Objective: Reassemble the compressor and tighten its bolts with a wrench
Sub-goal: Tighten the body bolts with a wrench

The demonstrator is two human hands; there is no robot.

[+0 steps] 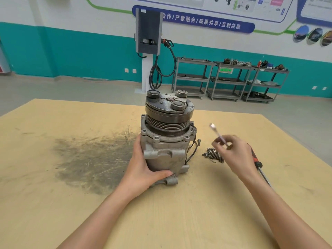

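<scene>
While the compressor stands upright on the bench, pulley end up, we note the left hand gripping its lower body, fingers round the far left side and thumb curled across the front near the base. We observe the right hand raised above the bench to the right of the compressor, its fingers pinching a long slender bolt that points up and to the left; the bolt is blurred, and its head shows as a bright spot. We record a small pile of bolts lying on the bench just right of the compressor's base, below the raised hand, and a single bolt lying apart from the pile, closer to the housing. One bolt head sits at the right edge of the compressor's upper flange. A black wire loops from the right side of the housing. A tool with a red and black handle lies on the bench partly hidden behind the right wrist; we cannot tell its type. A dark grey smear marks the bench surface to the left of the compressor. Grey wheeled carts stand along the far wall.
</scene>
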